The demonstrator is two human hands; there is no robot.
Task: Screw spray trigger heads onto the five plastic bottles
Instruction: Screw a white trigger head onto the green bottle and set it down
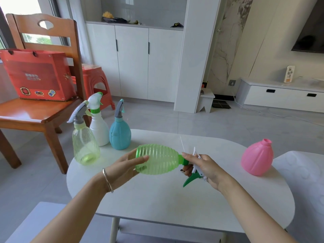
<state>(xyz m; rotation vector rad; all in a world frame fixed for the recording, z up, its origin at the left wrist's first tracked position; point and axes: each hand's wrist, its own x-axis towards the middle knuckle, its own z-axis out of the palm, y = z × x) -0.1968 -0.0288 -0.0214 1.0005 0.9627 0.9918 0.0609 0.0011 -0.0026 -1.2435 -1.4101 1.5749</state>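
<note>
I hold a ribbed green bottle (157, 159) sideways above the white table (175, 199). My left hand (129, 165) grips its base. My right hand (201, 165) is closed around a green and white trigger head (192, 178) sitting at the bottle's neck, its green lever pointing down. Three bottles with trigger heads on stand upright at the table's far left: a pale yellow one (85, 146), a white one (99, 127) and a blue one (120, 134). A pink bottle (257, 157) with an open neck stands at the right.
A wooden chair (35, 116) with a red gift bag (36, 74) stands left of the table, a red stool (96, 81) behind it. A second pale table top (301, 172) adjoins on the right. White cabinets line the far wall.
</note>
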